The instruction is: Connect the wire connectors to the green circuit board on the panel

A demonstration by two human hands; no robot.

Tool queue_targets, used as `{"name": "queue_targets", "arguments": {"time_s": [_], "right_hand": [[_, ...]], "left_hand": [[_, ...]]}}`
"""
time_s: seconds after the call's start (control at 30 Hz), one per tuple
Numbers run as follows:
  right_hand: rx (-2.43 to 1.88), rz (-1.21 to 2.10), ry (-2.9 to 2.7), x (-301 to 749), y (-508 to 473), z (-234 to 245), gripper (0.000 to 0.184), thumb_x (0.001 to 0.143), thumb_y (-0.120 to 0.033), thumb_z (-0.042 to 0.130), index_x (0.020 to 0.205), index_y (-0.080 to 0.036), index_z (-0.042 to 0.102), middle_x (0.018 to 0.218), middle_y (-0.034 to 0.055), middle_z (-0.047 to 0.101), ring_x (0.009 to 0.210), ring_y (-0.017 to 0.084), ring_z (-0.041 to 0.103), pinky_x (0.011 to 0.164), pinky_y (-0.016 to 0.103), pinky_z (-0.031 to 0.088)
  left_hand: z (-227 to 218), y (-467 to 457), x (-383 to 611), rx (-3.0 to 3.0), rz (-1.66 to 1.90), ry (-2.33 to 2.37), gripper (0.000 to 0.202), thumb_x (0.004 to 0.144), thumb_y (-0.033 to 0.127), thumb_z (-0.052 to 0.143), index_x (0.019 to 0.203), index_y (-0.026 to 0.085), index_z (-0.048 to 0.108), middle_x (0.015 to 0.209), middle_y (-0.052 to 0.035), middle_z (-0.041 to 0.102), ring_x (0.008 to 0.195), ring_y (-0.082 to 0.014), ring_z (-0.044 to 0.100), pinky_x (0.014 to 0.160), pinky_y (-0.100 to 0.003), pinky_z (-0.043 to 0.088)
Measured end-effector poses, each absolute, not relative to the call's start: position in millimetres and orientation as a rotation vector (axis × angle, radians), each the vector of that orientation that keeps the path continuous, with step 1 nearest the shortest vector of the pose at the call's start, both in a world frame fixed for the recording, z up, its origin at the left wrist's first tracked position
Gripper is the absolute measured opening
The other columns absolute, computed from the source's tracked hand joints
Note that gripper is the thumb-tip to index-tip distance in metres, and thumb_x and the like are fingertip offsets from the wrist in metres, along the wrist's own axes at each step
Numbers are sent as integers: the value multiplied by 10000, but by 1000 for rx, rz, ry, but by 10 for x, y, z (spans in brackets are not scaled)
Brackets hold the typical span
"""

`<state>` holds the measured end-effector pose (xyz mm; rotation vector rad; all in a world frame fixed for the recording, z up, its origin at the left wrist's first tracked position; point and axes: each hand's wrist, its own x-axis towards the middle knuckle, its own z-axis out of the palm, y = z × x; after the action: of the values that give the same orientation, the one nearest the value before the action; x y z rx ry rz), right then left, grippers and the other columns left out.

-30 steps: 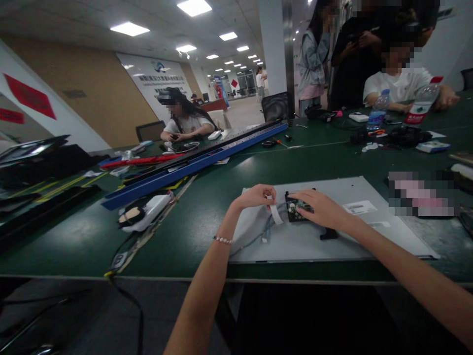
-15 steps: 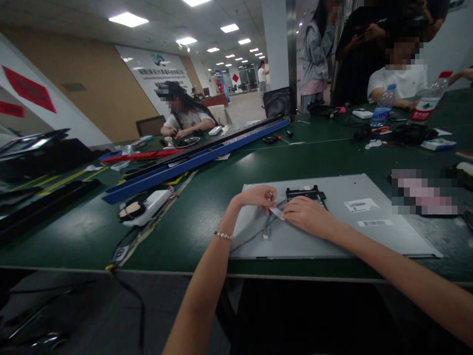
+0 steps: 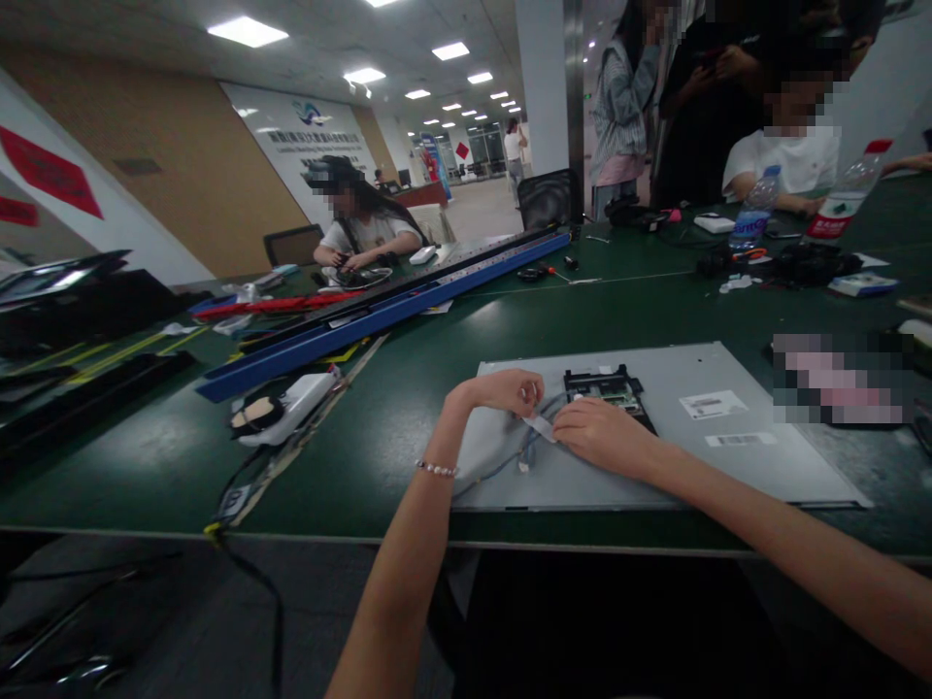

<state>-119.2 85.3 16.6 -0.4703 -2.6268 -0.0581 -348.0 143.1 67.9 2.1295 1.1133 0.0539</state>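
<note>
A flat grey display panel [image 3: 735, 474] lies on the green table with two paper labels on its right part. Over its left half, a short strip of whitish tape [image 3: 540, 425] stretches between my hands. My left hand [image 3: 510, 391] is closed, its fingertips at the strip's left end. The fingers of my right hand [image 3: 601, 435] are pinched on the strip's right end. Beneath them run thin grey-blue cables [image 3: 502, 468] toward the panel's left edge. A black-framed circuit board [image 3: 618, 391] sits on the panel just behind my right hand, which partly covers it.
Long blue rails [image 3: 379, 318] lie diagonally across the table at the back left. A white device [image 3: 291, 408] with a cable stands left of the panel. Two bottles [image 3: 757, 209] stand at the far right. A person [image 3: 368, 233] sits across the table; others are at the back right.
Both hands have shifted slightly left and toward me with the tape strip between them. More of the circuit board shows behind my right hand.
</note>
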Motion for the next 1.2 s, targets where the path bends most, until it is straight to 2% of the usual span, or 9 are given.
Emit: {"name": "queue_targets", "arguments": {"time_s": [0.2,0.3,0.5,0.6,0.73,1.2], "right_hand": [[-458,-41,-2633,-1196,828,174,221,935,-123,500,995,-166,709,1077,72,704,1030,207,616,947,384,448],[-416,-12,-2645,-1201,826,167,227,934,-121,493,1008,-154,705,1092,94,701,1035,209,622,930,379,459],[-375,7,-2673,-1192,789,203,220,924,-131,497,1023,-147,693,1085,108,700,1015,218,628,925,386,458],[-362,9,-2678,-1183,759,239,210,921,-143,500,1012,-136,690,1057,106,707,1012,227,625,936,391,448],[-328,-5,-2706,-1180,725,280,214,918,-130,490,1000,-134,687,1019,105,716,992,228,631,927,387,451],[-289,75,-2683,-1125,681,283,232,927,-164,467,973,-170,694,904,84,731,862,192,664,829,344,496]], "left_hand": [[735,1390,-3386,2397,0,1120,165,582,76,554,701,180,602,630,27,522,596,-113,458,571,-243,317],[741,1359,-3348,2406,-46,1102,201,576,60,496,675,190,613,596,30,522,571,-108,442,565,-241,304],[743,1334,-3342,2315,-24,1144,147,613,122,541,690,195,643,662,25,614,601,-112,507,588,-232,344],[748,1334,-3362,2264,-5,1155,39,668,223,619,687,196,640,641,27,608,586,-112,512,575,-231,343],[724,1333,-3380,2231,-5,1149,222,633,377,744,712,204,628,628,35,584,573,-115,505,552,-234,327],[686,1313,-3327,2241,-23,1238,288,575,391,791,679,207,595,645,32,568,574,-115,477,533,-244,305]]}}
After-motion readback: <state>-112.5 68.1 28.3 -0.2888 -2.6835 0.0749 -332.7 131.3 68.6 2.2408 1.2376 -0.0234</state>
